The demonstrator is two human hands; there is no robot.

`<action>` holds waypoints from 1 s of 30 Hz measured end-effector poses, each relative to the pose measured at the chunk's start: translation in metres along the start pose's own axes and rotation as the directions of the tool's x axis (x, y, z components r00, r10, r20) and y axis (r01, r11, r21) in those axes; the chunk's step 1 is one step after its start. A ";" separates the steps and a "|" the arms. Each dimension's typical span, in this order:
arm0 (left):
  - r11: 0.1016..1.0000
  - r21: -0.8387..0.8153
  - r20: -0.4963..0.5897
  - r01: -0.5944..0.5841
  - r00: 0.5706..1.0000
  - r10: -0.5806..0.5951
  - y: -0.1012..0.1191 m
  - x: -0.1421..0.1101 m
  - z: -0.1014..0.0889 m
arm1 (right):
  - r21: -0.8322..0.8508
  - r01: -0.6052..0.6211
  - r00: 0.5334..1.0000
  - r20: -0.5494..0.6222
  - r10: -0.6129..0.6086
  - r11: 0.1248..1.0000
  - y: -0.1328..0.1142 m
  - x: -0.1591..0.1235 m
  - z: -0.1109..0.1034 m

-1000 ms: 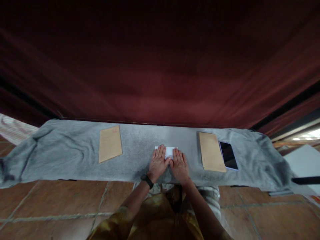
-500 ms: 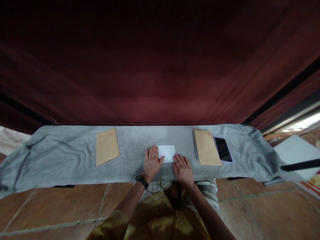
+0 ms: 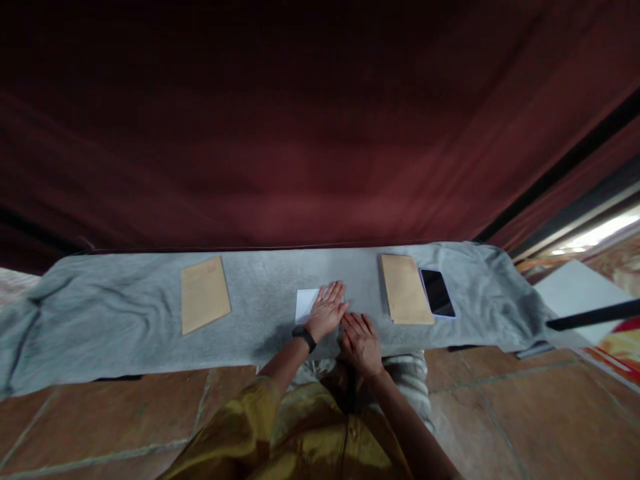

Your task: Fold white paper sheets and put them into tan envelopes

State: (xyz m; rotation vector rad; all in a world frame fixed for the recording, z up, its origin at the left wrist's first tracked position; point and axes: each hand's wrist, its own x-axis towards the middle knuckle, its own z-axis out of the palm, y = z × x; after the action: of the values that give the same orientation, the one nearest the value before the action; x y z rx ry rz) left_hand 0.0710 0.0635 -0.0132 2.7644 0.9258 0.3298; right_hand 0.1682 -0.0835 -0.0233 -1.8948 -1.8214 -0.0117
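A folded white sheet of paper (image 3: 304, 305) lies flat on the grey cloth in front of me. My left hand (image 3: 327, 311) rests flat across its right part, fingers stretched out, and covers much of it. Close beside, my right hand (image 3: 363, 347) lies at the paper's lower right corner with its fingers extended. Its fingertips are near the left thumb; whether they touch the paper I cannot tell. Neither hand grips anything.
Grey cloth (image 3: 265, 280) covers the narrow table. One brown envelope (image 3: 205, 297) lies to the left; a stack of brown envelopes (image 3: 407, 290) and a phone (image 3: 438, 293) lie to the right. A dark red curtain (image 3: 310, 167) hangs behind.
My left hand has moved from the paper's left edge across to its right part. My right hand stays near the lower right corner. The view has shifted slightly.
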 end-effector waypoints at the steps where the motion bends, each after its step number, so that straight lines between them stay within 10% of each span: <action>1: 1.000 0.004 -0.001 0.001 1.000 -0.001 -0.002 0.003 0.000 | 0.007 0.003 1.000 0.005 -0.003 1.000 0.001 -0.001 0.000; 30: 0.965 0.103 0.041 -0.243 0.970 0.240 0.012 -0.103 -0.017 | 0.065 0.109 0.992 -0.072 -0.104 0.992 0.022 -0.010 0.013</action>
State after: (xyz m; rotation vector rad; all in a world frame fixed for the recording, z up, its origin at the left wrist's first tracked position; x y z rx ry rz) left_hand -0.0066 -0.0068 -0.0087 2.9788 0.6159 0.2851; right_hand 0.1830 -0.0877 -0.0457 -1.7279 -1.8511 -0.0498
